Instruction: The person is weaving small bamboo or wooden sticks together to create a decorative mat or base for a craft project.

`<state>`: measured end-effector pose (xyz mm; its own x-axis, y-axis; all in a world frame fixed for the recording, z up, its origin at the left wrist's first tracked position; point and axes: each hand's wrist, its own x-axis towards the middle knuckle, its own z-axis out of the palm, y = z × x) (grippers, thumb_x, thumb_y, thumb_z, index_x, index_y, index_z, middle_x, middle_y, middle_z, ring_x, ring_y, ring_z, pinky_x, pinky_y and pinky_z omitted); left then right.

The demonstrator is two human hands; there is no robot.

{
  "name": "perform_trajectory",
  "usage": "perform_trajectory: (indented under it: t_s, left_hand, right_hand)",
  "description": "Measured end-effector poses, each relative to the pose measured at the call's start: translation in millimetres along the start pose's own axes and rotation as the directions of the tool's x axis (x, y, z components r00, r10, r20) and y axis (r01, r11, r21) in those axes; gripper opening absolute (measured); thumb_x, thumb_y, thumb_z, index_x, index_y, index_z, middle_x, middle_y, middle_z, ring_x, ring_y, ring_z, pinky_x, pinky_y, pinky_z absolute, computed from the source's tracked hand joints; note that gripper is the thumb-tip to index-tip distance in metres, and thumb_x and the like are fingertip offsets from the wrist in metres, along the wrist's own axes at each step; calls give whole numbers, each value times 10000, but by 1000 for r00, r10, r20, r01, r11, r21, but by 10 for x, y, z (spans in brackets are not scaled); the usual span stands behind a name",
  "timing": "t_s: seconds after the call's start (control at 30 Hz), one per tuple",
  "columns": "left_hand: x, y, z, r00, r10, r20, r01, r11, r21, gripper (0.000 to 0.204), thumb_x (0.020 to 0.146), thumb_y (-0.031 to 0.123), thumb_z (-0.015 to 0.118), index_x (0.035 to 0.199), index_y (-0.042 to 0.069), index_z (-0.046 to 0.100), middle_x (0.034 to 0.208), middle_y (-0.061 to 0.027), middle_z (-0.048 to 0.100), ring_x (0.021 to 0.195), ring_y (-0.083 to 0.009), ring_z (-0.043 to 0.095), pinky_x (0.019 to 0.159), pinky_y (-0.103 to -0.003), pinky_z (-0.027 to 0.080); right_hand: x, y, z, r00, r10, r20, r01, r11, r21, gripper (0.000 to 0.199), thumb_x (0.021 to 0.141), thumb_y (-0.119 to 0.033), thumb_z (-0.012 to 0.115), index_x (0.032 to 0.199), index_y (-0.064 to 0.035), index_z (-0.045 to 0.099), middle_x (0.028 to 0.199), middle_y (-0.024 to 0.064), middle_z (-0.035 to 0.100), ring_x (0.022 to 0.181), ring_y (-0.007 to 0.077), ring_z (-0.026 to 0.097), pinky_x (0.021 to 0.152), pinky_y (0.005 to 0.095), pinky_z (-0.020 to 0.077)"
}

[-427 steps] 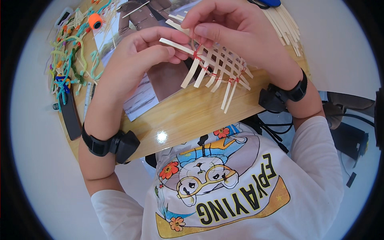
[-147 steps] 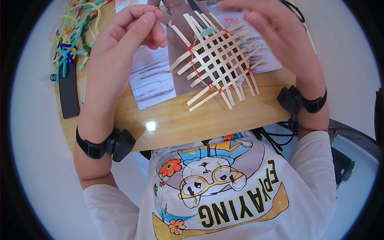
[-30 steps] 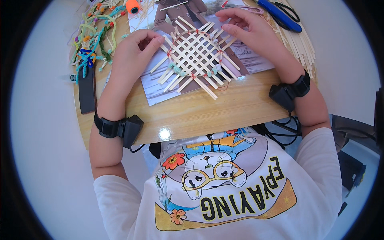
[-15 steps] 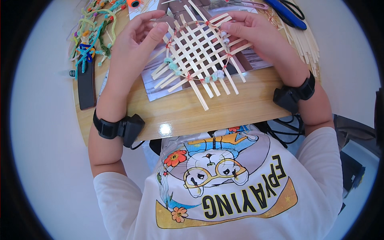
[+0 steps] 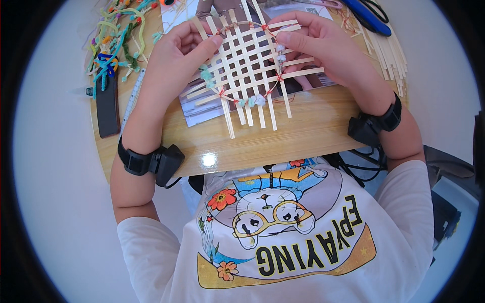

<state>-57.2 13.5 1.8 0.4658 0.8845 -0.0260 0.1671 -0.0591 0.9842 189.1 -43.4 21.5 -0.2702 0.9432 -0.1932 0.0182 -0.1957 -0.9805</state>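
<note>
A woven lattice [image 5: 248, 65] of pale flat bamboo strips is held up between my hands over the near part of the table. A thin round hoop is tied to it with red thread, and the strip ends stick out past it. Mint-green and white fluffy bits [image 5: 259, 100] wrap parts of the hoop. My left hand [image 5: 182, 58] pinches the upper left edge between thumb and fingers. On the upper right edge my right hand [image 5: 328, 48] presses its thumb, its fingers partly hidden behind the strips.
Printed sheets [image 5: 194, 111] lie under the lattice on the wooden table [image 5: 283, 131]. At the left are tangled coloured pipe cleaners [image 5: 113, 40], a dark flat case [image 5: 107, 111] and a ruler [image 5: 132, 101]. Blue-handled scissors [image 5: 366, 15] and loose bamboo strips [image 5: 389, 55] lie at the right.
The lattice has turned clockwise, its lower strip ends swinging left. My left thumb and fingers have closed on its left edge; my right hand has shifted slightly.
</note>
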Motion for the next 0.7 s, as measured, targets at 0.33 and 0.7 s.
perform_trajectory:
  t_s: [0.33,0.7]
  left_hand:
    - [20,-39,-46,997,-79,-3,79,995,-58,384,889,313,644,1113,4,604,912,-22,652,809,-64,601,728,-196,474]
    - [32,32,-53,996,-89,-21,84,984,-155,501,853,207,678,1276,13,493,955,-88,658,778,-110,628,658,-219,496]
  right_hand:
    - [21,17,-39,999,-15,28,14,1000,9,368,882,-228,647,1191,-52,553,947,58,652,778,105,645,667,232,561]
    - [163,91,-216,962,-245,-121,249,969,10,359,889,-206,639,1188,-31,546,958,81,658,842,134,655,722,269,581]
